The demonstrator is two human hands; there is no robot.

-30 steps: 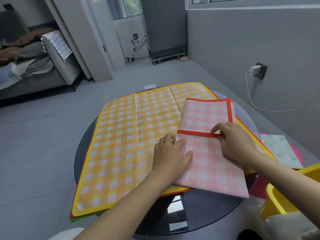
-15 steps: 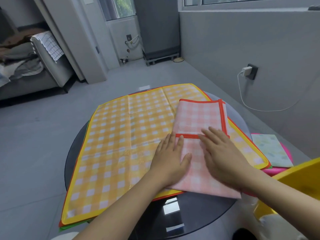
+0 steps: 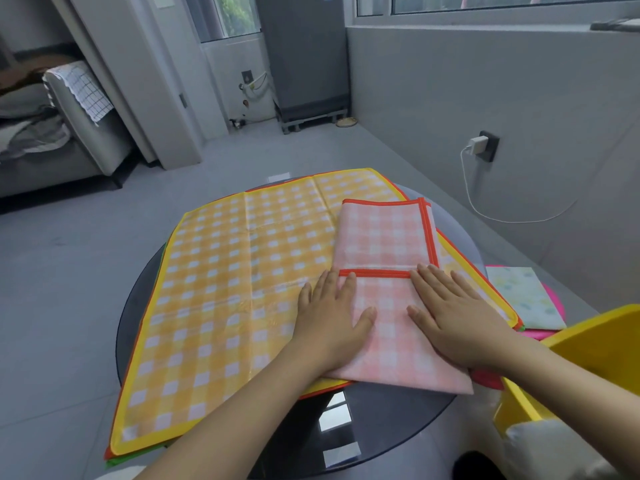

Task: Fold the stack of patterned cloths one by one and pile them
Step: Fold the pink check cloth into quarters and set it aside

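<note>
A pink checked cloth (image 3: 381, 237) with red trim lies folded on the right part of a spread yellow checked cloth (image 3: 235, 271). The yellow one tops a stack of flat cloths whose orange and green edges (image 3: 114, 459) peek out at the near left. My left hand (image 3: 329, 320) presses flat on the pink cloth's left side, fingers spread. Beside it my right hand (image 3: 453, 317) lies flat on the same cloth's right side, just below the red fold edge. Neither hand grips anything. At the right sits a folded pale floral cloth (image 3: 523, 296) on a pink one.
The cloths rest on a round dark glass table (image 3: 381, 431). A yellow plastic bin (image 3: 595, 355) stands at the near right. A white charger and cable (image 3: 474, 147) hang from a wall socket on the right. A grey sofa (image 3: 69, 133) stands far left.
My right hand let go of the red edge and flattened onto the pink cloth. Both hands slid slightly and now press it down.
</note>
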